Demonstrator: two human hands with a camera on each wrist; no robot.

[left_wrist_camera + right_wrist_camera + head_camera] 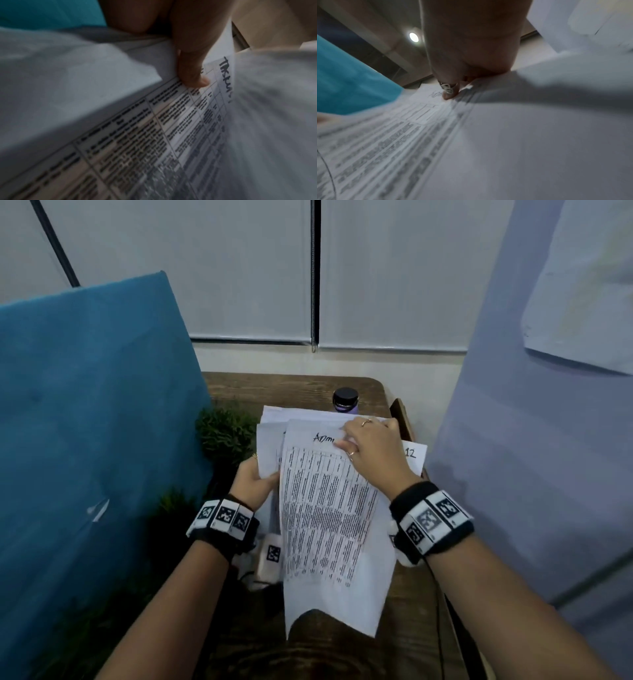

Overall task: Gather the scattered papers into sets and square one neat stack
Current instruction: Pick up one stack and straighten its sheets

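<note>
Papers (329,508) sit mid-frame, fanned and held up over the desk (274,388). Left hand (255,481) pinches the left edge, right hand (371,453) grips the top. They look light, floppy and slidey, so I'd hold both side edges and tap square.

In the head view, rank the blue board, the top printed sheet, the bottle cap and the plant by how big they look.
1. Blue board, though it is nearer the camera.
2. Top printed sheet, held by the left hand and right hand.
3. Plant, partly hidden.
4. Bottle cap.
</note>
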